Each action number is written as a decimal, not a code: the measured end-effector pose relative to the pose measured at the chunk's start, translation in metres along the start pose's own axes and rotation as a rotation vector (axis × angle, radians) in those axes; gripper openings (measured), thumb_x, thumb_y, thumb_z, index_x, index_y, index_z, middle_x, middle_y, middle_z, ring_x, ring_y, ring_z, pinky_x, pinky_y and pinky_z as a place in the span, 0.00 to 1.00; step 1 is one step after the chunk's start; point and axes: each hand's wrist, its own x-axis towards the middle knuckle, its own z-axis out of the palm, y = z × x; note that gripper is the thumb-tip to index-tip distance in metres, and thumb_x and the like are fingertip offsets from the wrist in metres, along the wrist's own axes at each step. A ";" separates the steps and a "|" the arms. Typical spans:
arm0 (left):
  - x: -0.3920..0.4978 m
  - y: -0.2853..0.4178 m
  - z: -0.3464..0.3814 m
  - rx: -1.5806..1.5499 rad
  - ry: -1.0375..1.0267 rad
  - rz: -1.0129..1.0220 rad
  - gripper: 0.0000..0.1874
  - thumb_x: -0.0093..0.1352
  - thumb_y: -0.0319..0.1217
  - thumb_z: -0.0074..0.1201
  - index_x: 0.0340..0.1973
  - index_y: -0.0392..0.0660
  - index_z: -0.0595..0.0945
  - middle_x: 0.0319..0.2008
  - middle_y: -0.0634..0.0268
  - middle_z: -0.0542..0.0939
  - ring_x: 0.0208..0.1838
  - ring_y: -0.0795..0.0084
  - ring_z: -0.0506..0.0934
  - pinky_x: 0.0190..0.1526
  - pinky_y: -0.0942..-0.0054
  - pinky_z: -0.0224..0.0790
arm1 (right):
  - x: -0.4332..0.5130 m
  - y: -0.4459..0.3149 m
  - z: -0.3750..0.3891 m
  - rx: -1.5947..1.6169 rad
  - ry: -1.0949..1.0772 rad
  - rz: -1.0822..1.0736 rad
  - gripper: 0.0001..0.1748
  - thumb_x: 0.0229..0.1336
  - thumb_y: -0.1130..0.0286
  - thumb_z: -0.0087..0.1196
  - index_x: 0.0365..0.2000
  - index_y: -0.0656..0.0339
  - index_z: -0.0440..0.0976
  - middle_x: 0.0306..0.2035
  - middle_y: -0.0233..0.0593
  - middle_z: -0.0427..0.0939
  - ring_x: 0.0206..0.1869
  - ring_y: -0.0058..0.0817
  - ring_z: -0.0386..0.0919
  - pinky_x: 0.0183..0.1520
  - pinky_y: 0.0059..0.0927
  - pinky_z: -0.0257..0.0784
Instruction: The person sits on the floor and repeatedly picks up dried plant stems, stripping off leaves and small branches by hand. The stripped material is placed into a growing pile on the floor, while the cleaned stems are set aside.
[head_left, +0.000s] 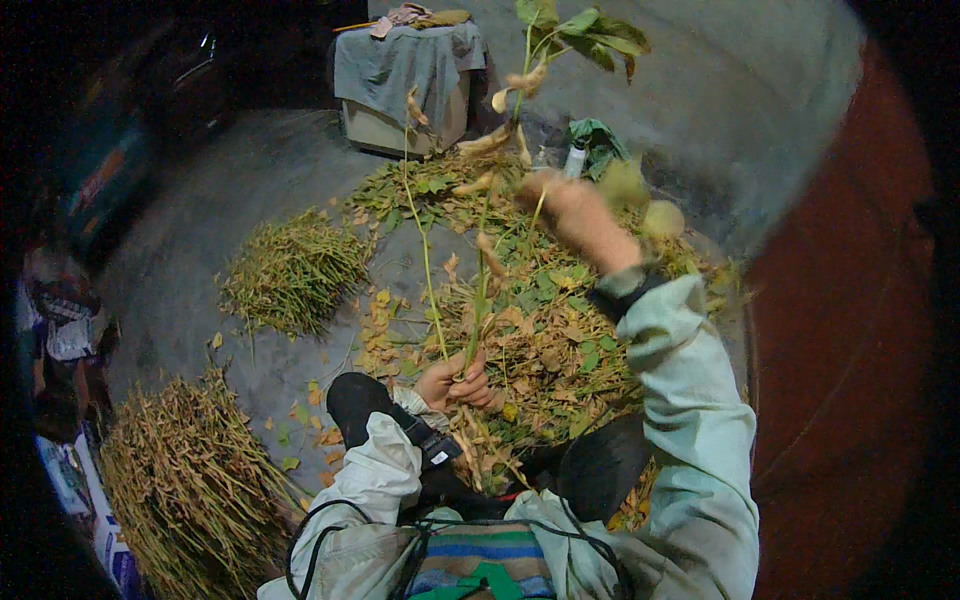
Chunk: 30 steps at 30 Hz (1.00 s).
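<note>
Before my lap, my left hand (455, 384) is closed around the lower stems of bean plants (480, 300). The stems stand up from the fist, bearing tan dry pods, and one carries green leaves at its top. Below the fist hang more dry pods. My right hand (559, 202) is raised to the right of the upper stems, beside the pods, and is blurred; whether its fingers grip a stem or pod cannot be told. Beneath both hands lies a wide heap of cut plants and yellowed leaves (559, 345) on the grey floor.
A bundle of stalks (296, 270) lies to the left, with a larger bundle (195, 480) at the lower left. A cloth-draped pale box (409, 124) stands at the back. A bottle (576, 159), a green cloth (604, 142) and a round pale object (664, 220) are behind the heap.
</note>
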 end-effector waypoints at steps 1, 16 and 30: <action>0.000 -0.001 0.000 0.004 0.014 0.019 0.17 0.69 0.48 0.37 0.26 0.49 0.66 0.11 0.76 0.62 0.15 0.82 0.54 0.27 0.81 0.48 | -0.010 -0.011 0.010 0.185 -0.134 0.009 0.15 0.48 0.77 0.48 0.40 0.58 0.68 0.31 0.47 0.72 0.35 0.44 0.72 0.37 0.36 0.68; 0.026 0.023 0.026 0.283 0.327 0.041 0.16 0.71 0.44 0.36 0.27 0.46 0.66 0.12 0.76 0.57 0.16 0.83 0.51 0.21 0.80 0.44 | -0.084 0.111 -0.057 -0.650 -0.114 0.064 0.06 0.48 0.73 0.46 0.31 0.53 0.66 0.23 0.38 0.69 0.27 0.35 0.72 0.26 0.35 0.67; 0.045 0.004 0.037 0.634 0.652 0.041 0.13 0.69 0.41 0.41 0.41 0.46 0.69 0.23 0.75 0.63 0.21 0.85 0.56 0.22 0.84 0.46 | -0.115 0.084 -0.065 -0.554 -0.266 0.303 0.11 0.49 0.73 0.46 0.36 0.59 0.69 0.30 0.43 0.72 0.32 0.42 0.72 0.33 0.39 0.68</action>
